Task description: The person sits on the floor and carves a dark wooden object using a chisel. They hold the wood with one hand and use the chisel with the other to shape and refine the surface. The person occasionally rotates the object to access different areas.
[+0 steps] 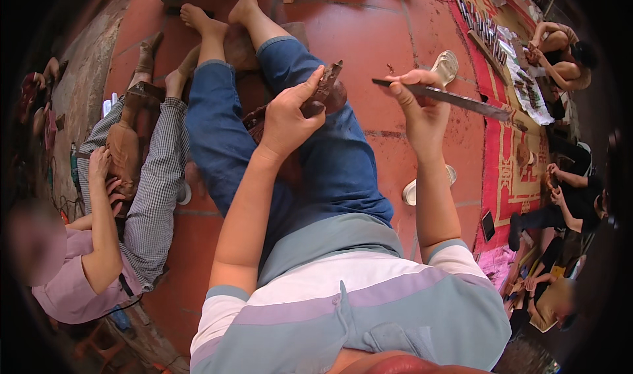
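Note:
My left hand [289, 122] is closed around a dark brown carved wooden piece [328, 82], its index finger stretched along one side. The piece rests over my lap, and my palm hides part of it. To the right, raised in the air, my right hand [424, 113] grips a long, flat, dark metal file [476, 105] between thumb and fingers. The file's narrow end points left, toward the carving, without touching it. Its broader end reaches past the hand to the right.
At left, a seated person [99, 242] handles a brown wooden carving [124, 153]. A red patterned mat [498, 169] lies at right, with a row of tools [484, 28] at its far end. Other people sit beyond it. White shoes [446, 66] stand on the tiled floor [356, 34].

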`<move>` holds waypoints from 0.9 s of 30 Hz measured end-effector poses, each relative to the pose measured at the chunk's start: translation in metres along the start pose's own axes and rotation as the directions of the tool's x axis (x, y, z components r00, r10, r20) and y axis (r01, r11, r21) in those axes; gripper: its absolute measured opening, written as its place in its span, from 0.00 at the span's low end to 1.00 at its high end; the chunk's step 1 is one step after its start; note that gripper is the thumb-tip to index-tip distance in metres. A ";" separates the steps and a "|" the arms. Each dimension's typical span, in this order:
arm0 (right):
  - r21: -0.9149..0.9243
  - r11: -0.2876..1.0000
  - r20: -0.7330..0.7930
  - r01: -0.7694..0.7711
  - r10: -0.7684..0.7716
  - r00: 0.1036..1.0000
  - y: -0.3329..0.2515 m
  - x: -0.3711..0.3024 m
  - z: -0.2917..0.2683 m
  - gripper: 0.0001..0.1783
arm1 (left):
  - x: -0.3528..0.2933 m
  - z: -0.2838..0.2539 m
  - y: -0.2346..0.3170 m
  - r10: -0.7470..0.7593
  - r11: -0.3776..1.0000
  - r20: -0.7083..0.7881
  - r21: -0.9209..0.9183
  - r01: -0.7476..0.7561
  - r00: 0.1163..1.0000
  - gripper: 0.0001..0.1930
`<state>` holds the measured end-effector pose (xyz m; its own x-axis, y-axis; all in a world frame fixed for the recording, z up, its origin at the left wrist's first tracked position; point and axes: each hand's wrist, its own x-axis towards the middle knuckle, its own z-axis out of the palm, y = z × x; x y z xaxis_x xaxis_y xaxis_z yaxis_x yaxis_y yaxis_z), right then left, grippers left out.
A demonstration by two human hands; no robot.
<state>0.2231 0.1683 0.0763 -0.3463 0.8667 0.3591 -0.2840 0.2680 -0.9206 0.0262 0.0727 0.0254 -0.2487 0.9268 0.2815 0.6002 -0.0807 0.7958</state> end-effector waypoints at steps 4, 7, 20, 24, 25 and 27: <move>0.079 0.986 -0.001 -0.148 0.149 0.989 0.007 -0.012 -0.001 0.08 | 0.026 -0.021 -0.014 -0.138 0.937 0.293 -0.271 0.220 0.946 0.33; 0.129 0.964 -0.001 -0.230 0.233 0.973 0.011 -0.012 0.002 0.08 | 0.029 -0.021 -0.017 -0.153 0.854 0.395 -0.408 0.322 0.906 0.29; -0.287 0.957 0.150 -0.033 0.078 0.986 0.038 0.022 0.033 0.06 | 0.025 0.010 -0.026 -0.118 0.824 0.322 -0.496 0.274 0.939 0.37; -0.412 0.907 0.307 -0.081 0.222 0.925 0.029 0.044 0.026 0.07 | 0.026 0.009 -0.024 -0.132 0.839 0.317 -0.470 0.276 0.939 0.36; -0.420 0.905 0.315 -0.070 0.218 0.924 0.027 0.051 0.025 0.06 | 0.026 0.009 -0.023 -0.141 0.840 0.318 -0.463 0.283 0.938 0.36; -0.371 0.923 0.315 -0.101 0.227 0.922 0.028 0.060 0.021 0.06 | 0.026 0.008 -0.020 -0.148 0.865 0.320 -0.417 0.279 0.936 0.36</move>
<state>0.1758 0.2190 0.0750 -0.6649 0.7273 0.1703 0.1043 0.3162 -0.9429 0.0144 0.1011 0.0127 -0.0788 0.9966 -0.0258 0.1322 0.0361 0.9906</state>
